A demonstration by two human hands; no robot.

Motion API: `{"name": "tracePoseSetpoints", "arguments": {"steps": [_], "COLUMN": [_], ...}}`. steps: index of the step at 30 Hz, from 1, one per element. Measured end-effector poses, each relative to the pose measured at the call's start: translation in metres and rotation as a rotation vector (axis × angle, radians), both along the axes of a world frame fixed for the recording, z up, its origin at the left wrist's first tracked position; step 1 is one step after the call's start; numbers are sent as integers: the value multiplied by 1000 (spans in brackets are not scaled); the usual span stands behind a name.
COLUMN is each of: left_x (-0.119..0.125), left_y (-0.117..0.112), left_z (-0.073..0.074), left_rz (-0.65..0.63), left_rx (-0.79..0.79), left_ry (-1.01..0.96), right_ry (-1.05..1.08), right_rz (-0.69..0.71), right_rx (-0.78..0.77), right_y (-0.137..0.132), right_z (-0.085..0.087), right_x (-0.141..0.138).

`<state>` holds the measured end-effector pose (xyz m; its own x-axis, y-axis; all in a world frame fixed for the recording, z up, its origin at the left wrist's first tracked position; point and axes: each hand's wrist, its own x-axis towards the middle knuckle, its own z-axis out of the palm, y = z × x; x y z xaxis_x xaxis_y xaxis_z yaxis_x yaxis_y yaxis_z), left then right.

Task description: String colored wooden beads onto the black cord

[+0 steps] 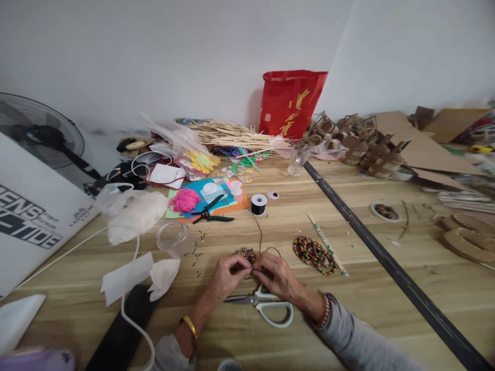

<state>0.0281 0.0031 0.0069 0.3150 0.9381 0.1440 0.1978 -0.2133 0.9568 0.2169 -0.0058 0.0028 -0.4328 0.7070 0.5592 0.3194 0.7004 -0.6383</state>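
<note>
My left hand and my right hand meet over the wooden table, fingers pinched together on a small piece of multicoloured beadwork. A thin black thread runs from my hands up to a black spool. A finished coil of coloured beads lies just right of my right hand. Pale-handled scissors lie flat under my wrists. A gold bangle sits on my left wrist, a beaded bracelet on my right.
Clear plastic jar, tissues, black pliers, pink yarn and coloured sheets to the left. Drinking glass, red bag, sticks and cardboard pieces at the back. A black strip crosses the table at right. A fan stands far left.
</note>
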Motion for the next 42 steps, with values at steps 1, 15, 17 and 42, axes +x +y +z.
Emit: {"name": "tracePoseSetpoints", "arguments": {"steps": [1, 15, 17, 42], "left_x": [0, 0, 0, -1], "left_y": [0, -1, -1, 1], "left_z": [1, 6, 8, 9], "left_rz": [3, 2, -8, -28], "left_rx": [-4, -58, -46, 140], "left_ry": [0, -4, 2, -1], "right_ry": [-5, -7, -6, -49], "right_rz": [3, -14, -9, 0], "right_rx": [-1, -4, -16, -4], "right_y": [0, 0, -1, -4], "right_z": [0, 1, 2, 13], "right_x": [0, -1, 0, 0]}}
